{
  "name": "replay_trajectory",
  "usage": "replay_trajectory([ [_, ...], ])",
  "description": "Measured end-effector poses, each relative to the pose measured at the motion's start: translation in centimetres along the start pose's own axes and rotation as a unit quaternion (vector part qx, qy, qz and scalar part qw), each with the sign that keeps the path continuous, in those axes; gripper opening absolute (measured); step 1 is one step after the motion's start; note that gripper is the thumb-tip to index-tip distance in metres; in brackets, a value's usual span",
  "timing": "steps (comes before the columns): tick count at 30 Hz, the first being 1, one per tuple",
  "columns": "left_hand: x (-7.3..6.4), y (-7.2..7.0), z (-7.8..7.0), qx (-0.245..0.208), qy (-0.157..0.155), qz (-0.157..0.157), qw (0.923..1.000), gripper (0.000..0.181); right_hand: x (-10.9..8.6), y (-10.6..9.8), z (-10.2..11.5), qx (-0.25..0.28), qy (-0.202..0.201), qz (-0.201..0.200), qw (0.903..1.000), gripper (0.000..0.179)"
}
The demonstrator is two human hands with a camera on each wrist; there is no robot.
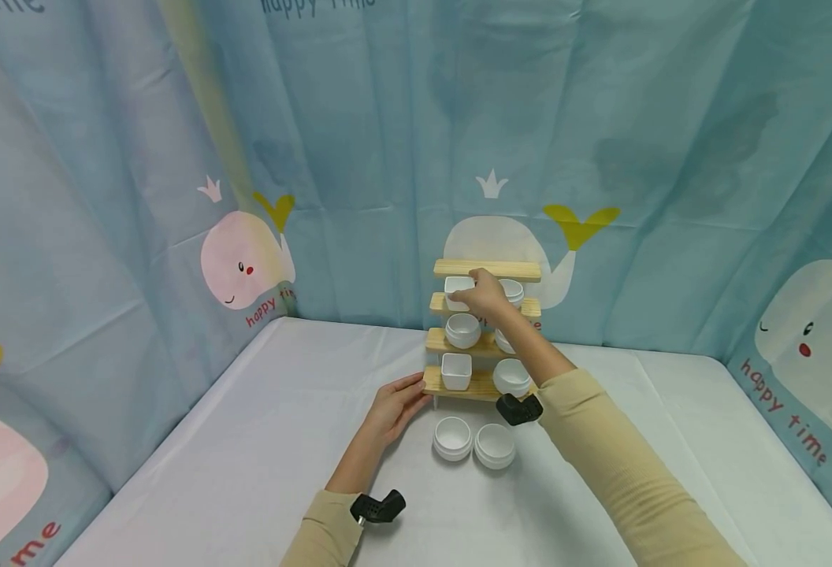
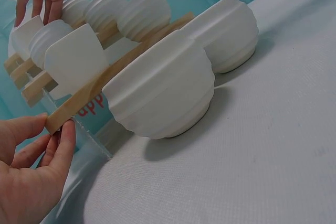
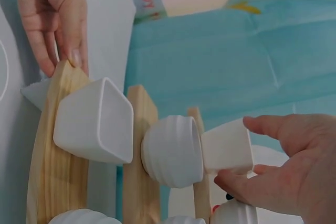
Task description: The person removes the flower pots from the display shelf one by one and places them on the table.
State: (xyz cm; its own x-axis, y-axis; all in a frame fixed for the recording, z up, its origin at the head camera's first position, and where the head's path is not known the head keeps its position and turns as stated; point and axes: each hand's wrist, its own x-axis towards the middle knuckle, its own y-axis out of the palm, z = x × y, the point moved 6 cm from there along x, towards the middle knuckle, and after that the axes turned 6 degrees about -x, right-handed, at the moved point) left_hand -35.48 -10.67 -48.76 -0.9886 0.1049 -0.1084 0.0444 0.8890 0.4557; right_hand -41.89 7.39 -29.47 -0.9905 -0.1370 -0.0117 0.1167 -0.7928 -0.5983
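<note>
A stepped wooden display stand (image 1: 483, 270) holds white bowls and square cups on its boards. My left hand (image 1: 391, 407) pinches the left end of the lowest board (image 2: 79, 103) between thumb and fingers. Higher up, my right hand (image 1: 488, 295) grips a square white cup (image 3: 228, 146) on the second board from the top, its thumb and fingers on opposite sides. Below that stand a ribbed round bowl (image 3: 172, 150) and another square cup (image 3: 94, 121). Two ribbed round bowls (image 1: 453, 439) (image 1: 495, 446) sit side by side on the table in front of the stand.
A white cloth covers the table (image 1: 246, 457). Right behind the stand hangs a blue curtain (image 1: 359, 260) printed with whales. More round bowls (image 1: 511, 376) fill the stand's right side, partly behind my right forearm.
</note>
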Motion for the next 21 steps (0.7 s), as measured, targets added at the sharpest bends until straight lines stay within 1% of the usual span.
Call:
replay_trajectory([
  [4, 0.04, -0.01, 0.0, 0.0, 0.0, 0.003, 1.0, 0.042, 0.04, -0.01, 0.15, -0.003, 0.007, 0.001, 1.0, 0.077],
  [14, 0.05, 0.0, 0.14, -0.003, -0.001, 0.004, 1.0, 0.042, 0.57, 0.38, -0.22, 0.019, 0.021, -0.004, 0.9996, 0.074],
  [21, 0.17, 0.0, 0.07, -0.002, 0.0, 0.001, 1.0, 0.042, 0.5, 0.47, -0.16, 0.013, 0.017, -0.018, 0.9996, 0.071],
])
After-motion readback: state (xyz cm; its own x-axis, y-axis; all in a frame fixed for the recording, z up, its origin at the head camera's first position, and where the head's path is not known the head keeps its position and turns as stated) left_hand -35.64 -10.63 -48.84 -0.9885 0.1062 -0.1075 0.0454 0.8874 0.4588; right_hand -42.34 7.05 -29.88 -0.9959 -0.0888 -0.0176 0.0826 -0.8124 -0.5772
